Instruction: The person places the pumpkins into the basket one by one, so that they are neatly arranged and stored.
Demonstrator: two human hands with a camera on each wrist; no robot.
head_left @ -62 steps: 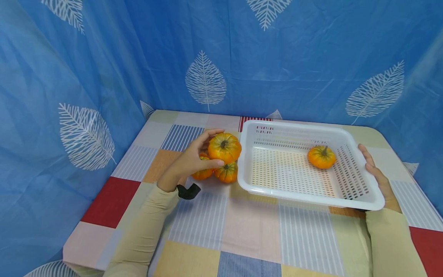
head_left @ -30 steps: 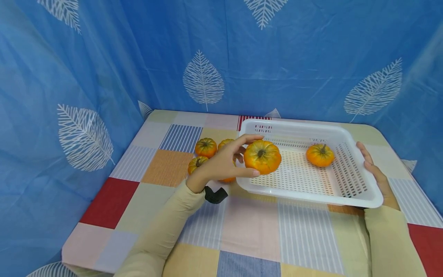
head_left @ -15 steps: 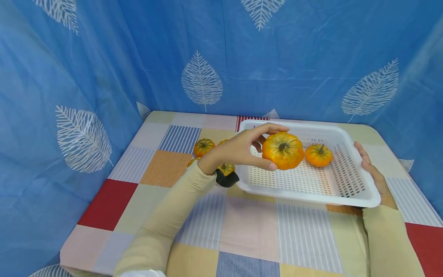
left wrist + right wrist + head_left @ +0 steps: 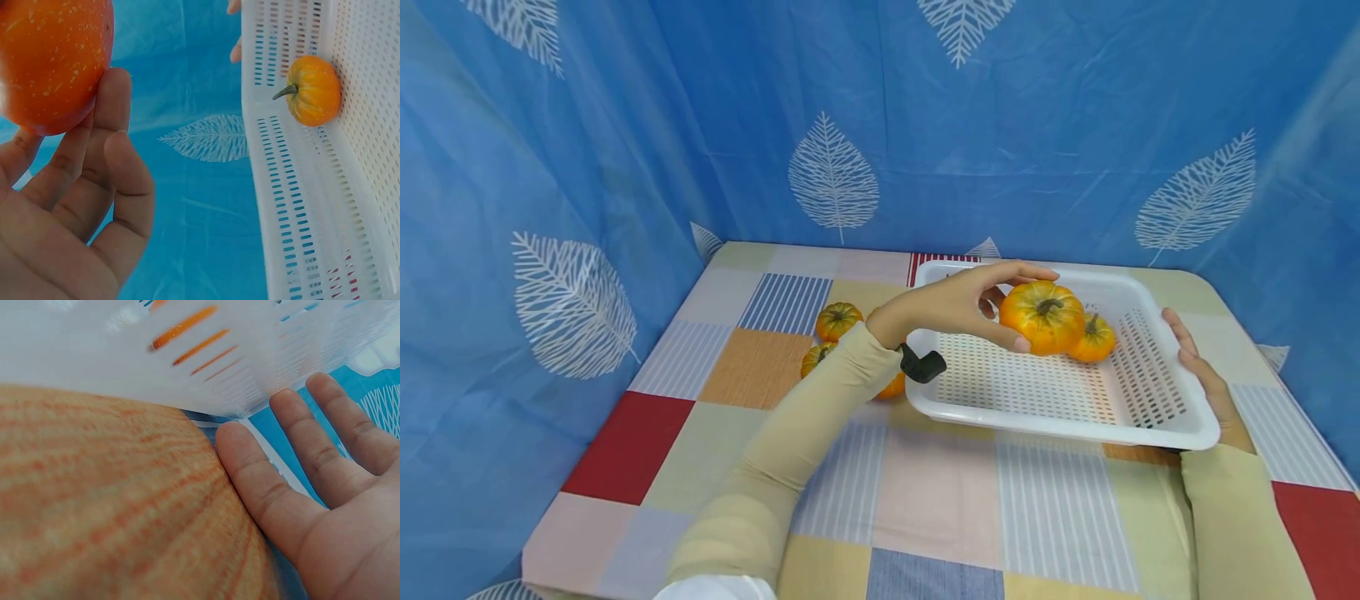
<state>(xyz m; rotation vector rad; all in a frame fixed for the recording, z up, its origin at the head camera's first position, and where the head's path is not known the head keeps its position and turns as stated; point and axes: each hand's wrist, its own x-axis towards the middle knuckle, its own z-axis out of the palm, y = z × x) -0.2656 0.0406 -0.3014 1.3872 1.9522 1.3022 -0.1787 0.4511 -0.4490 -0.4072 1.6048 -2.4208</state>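
My left hand (image 4: 957, 303) grips a small orange-yellow pumpkin (image 4: 1042, 318) between thumb and fingers, over the white plastic basket (image 4: 1007, 417). The held pumpkin shows its smooth orange underside (image 4: 56, 62) in the left wrist view. In the head view it partly overlaps a smaller pumpkin (image 4: 1096, 340) that lies in the basket toward its right end, stem up. My right hand (image 4: 1216, 392) is at the basket's right end. In the right wrist view, its nearly straight fingers (image 4: 294, 419) rest against the outside of the perforated wall.
Left of the basket, several pumpkins (image 4: 838, 321) sit in a cluster on the patchwork tablecloth (image 4: 940, 492), partly hidden by my left arm. A blue curtain (image 4: 1037, 183) with white leaf prints hangs behind and to the left of the table.
My left hand has lifted the pumpkin from the cluster and carried it right, over the basket to near the other pumpkin. My right hand stays at the basket's end.
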